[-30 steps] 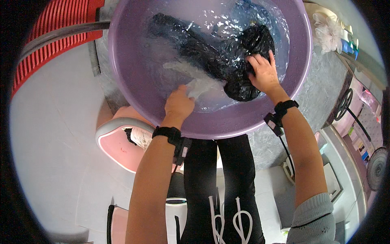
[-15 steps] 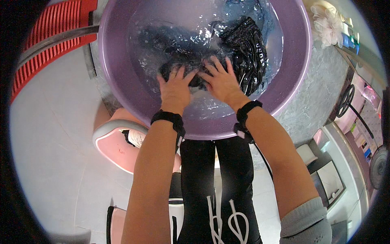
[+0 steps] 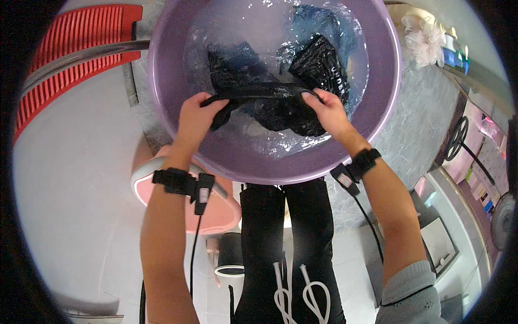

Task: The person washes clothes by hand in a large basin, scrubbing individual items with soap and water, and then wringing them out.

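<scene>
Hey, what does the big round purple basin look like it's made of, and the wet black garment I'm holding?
Big round purple basin: probably smooth, glossy plastic, given its seamless curve and bright highlights. Wet black garment: soft cloth, since it bends and bunches; fibre unclear.

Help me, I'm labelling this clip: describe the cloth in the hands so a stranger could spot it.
Find the purple basin. In its near half, the left hand and right hand hold a black cloth. Unlike the blue cloth farther off, it has an edge running between both hands.
</scene>
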Available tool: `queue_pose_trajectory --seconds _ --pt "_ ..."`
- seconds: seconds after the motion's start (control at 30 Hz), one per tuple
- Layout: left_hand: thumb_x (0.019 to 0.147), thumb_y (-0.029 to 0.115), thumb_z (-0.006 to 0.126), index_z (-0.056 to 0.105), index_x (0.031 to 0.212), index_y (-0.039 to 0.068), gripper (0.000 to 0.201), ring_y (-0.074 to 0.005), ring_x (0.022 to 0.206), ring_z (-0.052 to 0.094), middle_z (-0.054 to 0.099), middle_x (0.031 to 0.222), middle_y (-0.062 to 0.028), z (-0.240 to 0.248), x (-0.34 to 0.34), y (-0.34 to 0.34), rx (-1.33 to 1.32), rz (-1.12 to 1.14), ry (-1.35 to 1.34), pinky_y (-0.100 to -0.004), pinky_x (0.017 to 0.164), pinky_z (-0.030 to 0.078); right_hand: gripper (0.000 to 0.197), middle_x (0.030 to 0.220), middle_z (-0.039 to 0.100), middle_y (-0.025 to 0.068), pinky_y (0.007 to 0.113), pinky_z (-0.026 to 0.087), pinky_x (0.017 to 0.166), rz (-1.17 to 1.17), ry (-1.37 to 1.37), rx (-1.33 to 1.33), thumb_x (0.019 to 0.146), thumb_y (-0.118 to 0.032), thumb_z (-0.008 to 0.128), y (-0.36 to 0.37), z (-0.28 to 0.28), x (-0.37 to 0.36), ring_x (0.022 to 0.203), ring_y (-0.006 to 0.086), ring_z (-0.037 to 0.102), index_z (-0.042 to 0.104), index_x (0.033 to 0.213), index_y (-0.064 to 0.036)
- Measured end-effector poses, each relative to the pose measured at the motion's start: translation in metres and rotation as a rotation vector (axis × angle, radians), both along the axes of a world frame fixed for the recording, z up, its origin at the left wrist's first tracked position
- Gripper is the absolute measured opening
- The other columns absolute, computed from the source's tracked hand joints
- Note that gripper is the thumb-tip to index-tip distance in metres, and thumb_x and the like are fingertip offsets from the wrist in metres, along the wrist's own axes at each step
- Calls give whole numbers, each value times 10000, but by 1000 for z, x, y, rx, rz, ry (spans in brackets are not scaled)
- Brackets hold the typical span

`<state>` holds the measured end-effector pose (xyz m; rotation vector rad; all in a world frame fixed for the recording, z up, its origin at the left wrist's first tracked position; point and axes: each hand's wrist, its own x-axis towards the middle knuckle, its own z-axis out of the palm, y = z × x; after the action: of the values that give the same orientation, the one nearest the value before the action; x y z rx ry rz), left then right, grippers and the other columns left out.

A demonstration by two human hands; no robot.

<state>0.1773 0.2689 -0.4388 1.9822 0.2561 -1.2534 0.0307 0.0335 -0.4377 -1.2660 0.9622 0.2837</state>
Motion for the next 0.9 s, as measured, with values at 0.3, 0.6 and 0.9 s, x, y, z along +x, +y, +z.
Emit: queue_pose_trajectory --seconds 0.3,0.6,0.9 --pt "882 375 438 631 996 55 391 -421 922 548 612 937 -225 4 45 -22 266 -390 -545 -447 810 427 468 693 486 -52 241 352 629 110 97 -48 889 -475 477 -32 24 46 647 86 387 622 814 -36" --pt "866 160 459 309 1357 276 526 -352 1238 353 317 1387 -134 -48 12 -31 346 -491 -983 -503 972 340 294 1050 600 172 383 442 876 330 -233 -725 746 -70 597 8 -58 57 956 334 569 600 1038 -43" --pt "818 255 553 527 1213 209 399 -250 1155 452 575 1126 -52 -72 -36 -63 246 -983 -694 -595 1012 196 416 1128 526 134 414 351 944 778 -401 -937 700 -67 621 47 -68 -7 1096 336 457 523 1103 -36"
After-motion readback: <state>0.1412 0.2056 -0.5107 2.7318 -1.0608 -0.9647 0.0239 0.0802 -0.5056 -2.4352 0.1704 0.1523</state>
